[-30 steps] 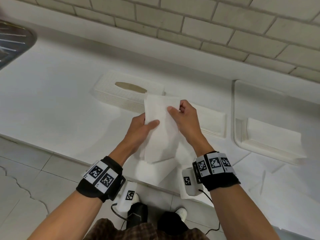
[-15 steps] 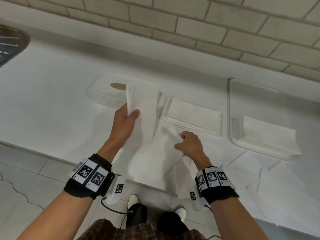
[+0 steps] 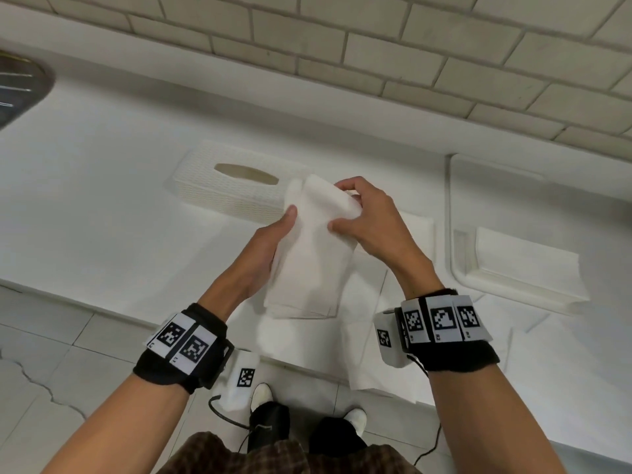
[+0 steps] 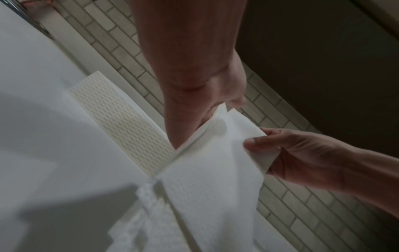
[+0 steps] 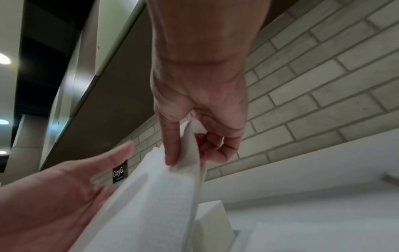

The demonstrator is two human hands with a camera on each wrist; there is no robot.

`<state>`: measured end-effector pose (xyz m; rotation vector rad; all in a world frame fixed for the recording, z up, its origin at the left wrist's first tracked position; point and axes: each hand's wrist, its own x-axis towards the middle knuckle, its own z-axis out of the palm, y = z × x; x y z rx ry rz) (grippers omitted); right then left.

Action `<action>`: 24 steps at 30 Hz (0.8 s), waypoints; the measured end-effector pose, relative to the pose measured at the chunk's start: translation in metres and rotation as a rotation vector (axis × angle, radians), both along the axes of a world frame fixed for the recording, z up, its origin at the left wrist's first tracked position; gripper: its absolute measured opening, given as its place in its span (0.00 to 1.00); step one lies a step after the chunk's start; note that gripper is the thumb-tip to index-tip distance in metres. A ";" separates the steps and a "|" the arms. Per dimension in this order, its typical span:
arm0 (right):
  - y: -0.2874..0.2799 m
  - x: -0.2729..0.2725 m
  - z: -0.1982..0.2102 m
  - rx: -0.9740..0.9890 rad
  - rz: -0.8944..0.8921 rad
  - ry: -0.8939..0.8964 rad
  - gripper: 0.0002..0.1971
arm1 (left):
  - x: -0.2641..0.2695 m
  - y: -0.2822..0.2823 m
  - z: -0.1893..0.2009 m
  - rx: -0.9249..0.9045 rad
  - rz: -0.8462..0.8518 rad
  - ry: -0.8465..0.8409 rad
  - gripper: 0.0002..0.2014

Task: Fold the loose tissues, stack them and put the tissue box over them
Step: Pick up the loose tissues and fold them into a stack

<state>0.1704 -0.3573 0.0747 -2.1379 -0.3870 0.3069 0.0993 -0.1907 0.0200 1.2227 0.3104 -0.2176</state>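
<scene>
Above the counter's front edge I hold a white tissue (image 3: pixel 313 258), folded lengthwise and hanging down. My left hand (image 3: pixel 285 227) grips its left edge, thumb in front and fingers behind. At the top right corner my right hand (image 3: pixel 342 206) pinches it. In the left wrist view the tissue (image 4: pixel 215 170) runs between my left hand (image 4: pixel 194 122) and right hand (image 4: pixel 259 143). From the right wrist, my right hand (image 5: pixel 183 153) pinches the tissue (image 5: pixel 155 196) beside the left hand (image 5: pixel 64 187). The white textured tissue box (image 3: pixel 232 189) sits behind my hands.
A stack of folded tissues (image 3: pixel 422 230) lies partly hidden behind my right hand. At the right a white tray (image 3: pixel 458 268) holds more folded tissues (image 3: pixel 526 265). Loose tissues (image 3: pixel 362 343) overhang the counter's front edge. A metal sink (image 3: pixel 24 83) is at the far left.
My right hand has risen from the loose tissues on the counter back to the tissue in my left hand. The left hand has carried that tissue right, away from the box slot.
</scene>
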 end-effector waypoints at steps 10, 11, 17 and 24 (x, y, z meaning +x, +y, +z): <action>-0.009 -0.027 -0.049 0.442 -0.134 0.372 0.21 | 0.001 -0.018 -0.001 0.092 0.154 -0.166 0.16; -0.008 -0.031 -0.054 0.429 -0.159 0.346 0.17 | 0.001 -0.019 -0.004 0.117 0.157 -0.152 0.16; -0.010 -0.043 -0.063 0.517 -0.195 0.291 0.11 | -0.005 -0.023 -0.011 0.150 0.182 -0.155 0.15; -0.013 -0.044 -0.072 0.526 -0.187 0.346 0.20 | -0.005 -0.030 -0.023 0.218 0.128 -0.135 0.15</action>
